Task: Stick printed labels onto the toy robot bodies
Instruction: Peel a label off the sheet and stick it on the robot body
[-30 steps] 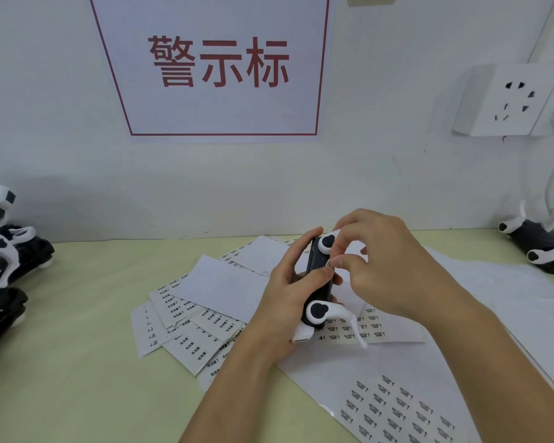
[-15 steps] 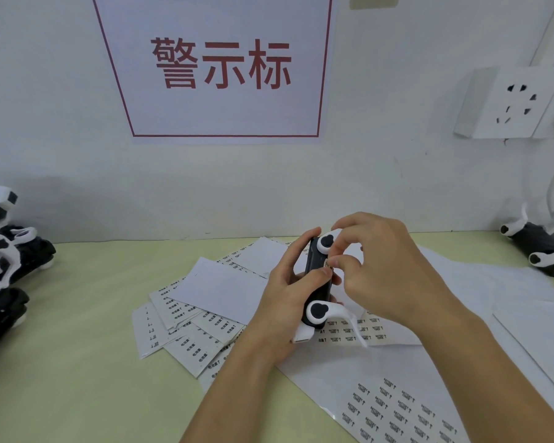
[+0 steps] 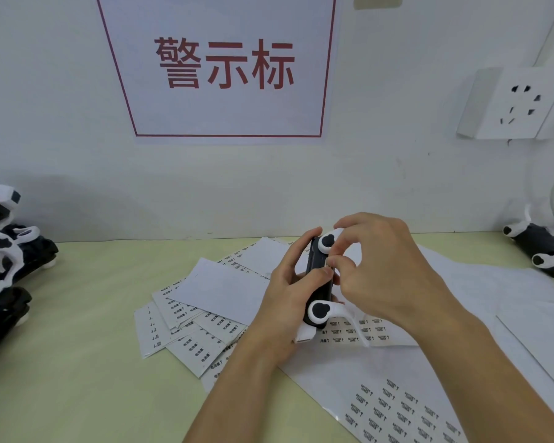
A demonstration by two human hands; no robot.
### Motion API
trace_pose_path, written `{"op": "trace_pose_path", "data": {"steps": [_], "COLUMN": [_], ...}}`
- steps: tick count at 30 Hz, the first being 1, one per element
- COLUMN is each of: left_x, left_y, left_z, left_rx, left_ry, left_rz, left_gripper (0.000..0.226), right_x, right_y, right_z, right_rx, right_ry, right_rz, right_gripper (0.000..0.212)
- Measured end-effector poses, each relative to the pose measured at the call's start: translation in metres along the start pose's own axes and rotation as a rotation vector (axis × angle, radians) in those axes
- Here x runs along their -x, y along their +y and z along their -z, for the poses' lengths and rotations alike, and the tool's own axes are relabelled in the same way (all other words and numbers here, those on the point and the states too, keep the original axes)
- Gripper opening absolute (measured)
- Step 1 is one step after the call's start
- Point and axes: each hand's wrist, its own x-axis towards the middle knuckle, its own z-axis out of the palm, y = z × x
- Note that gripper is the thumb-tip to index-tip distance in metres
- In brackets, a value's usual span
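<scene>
Label sheets (image 3: 397, 407) nearest, under both forearms. Left hand (image 3: 288, 302) grips black-and-white toy robot body (image 3: 319, 282) above sheets. Right hand (image 3: 387, 276) just right of it, thumb and forefinger pinched at its side; label itself too small to tell.

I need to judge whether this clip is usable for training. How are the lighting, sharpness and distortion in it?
Head view: soft, even light with no glare; a faint shadow lies on the wall at left. The hands, left and right, and the toy robot body look fairly sharp, but the print on the label sheets is too small to read. Wide-angle bending tilts the wall sign and socket.
</scene>
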Motion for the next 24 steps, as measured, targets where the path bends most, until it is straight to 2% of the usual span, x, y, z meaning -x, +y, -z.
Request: {"op": "trace_pose_path", "data": {"steps": [24], "left_x": [-0.0012], "left_y": [-0.0025], "left_z": [0.0012], "left_rx": [-0.033], "left_ry": [-0.033], "left_rz": [-0.015], "left_gripper": [0.064], "right_x": [-0.0026], "right_y": [-0.0039], "right_z": [-0.0028], "right_rx": [-0.016], "right_ry": [0.047], "right_rz": [-0.171], "right_gripper": [0.006]}}
